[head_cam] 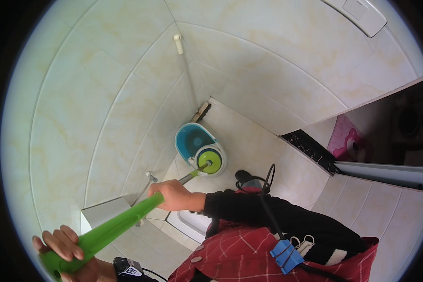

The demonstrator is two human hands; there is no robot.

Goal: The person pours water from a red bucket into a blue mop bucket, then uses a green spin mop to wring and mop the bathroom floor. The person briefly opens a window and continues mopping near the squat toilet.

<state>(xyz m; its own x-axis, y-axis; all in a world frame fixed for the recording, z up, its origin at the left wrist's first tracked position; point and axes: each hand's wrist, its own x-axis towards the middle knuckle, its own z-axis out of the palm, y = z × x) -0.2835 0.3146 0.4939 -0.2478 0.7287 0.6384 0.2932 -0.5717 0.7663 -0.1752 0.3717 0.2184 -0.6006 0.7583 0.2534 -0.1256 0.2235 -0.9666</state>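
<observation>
A spin mop's green handle [118,224] runs diagonally from the lower left toward the floor. My left hand [67,246] is wrapped around its top end. Farther down, my right hand [174,195] grips the pole near the grey metal shaft. The mop's round green head plate [214,157] sits in the spin basket of a blue-and-white mop bucket [181,148]. Its fibres are hidden inside the basket. Beside the basket, the bucket's deeper blue side looks to hold dark water.
A squat toilet [188,225] lies close below my right forearm. A wall valve [151,177] juts out left of the bucket. Behind it leans a dark-bristled strip [201,112]. A black stone threshold [308,149] marks the doorway. A black cable [268,208] hangs near my right sleeve.
</observation>
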